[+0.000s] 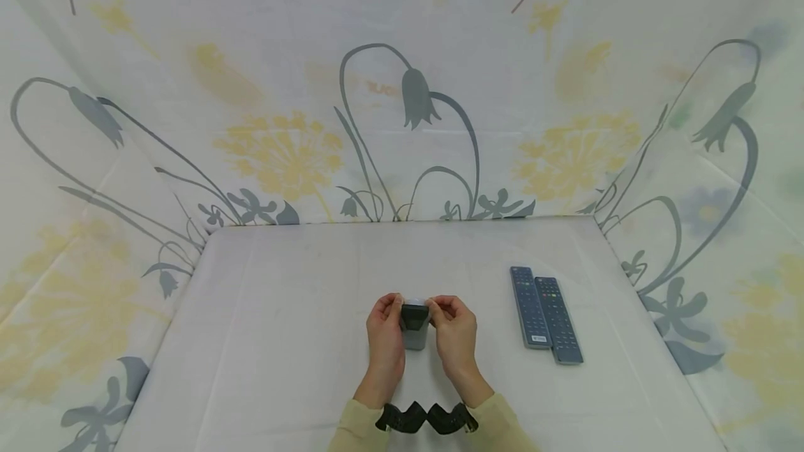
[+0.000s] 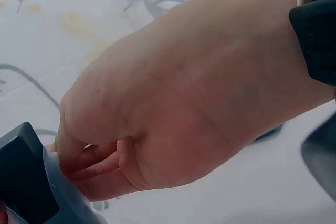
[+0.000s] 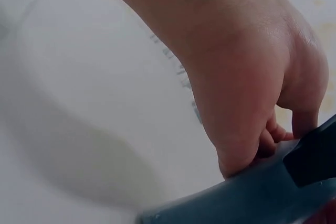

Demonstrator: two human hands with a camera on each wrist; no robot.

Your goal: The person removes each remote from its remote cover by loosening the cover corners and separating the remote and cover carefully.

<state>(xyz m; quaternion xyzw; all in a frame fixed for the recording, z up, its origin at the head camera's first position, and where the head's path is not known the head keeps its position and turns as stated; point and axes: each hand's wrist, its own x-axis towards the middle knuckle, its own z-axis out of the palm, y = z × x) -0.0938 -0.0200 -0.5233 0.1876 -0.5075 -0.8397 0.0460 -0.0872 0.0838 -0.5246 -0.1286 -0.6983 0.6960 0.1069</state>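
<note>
Between both hands is a dark slab-like thing (image 1: 415, 316), seen nearly end-on, in a grey-blue sleeve-like cover (image 1: 414, 339); its exact kind is hidden by the angle. My left hand (image 1: 385, 337) pinches the cover's upper left edge with thumb and fingertips. On the opposite edge, my right hand (image 1: 456, 333) pinches it the same way. The left wrist view shows the dark end (image 2: 23, 177) standing out of the somewhat see-through cover (image 2: 68, 192). In the right wrist view the cover (image 3: 236, 203) stretches below the right hand (image 3: 252, 77).
Two dark remote controls, a left one (image 1: 530, 309) and a right one (image 1: 558, 319), lie side by side to the right of my hands. The white tabletop (image 1: 283, 312) is bordered by flower-patterned cloth (image 1: 440, 5) at the back and sides.
</note>
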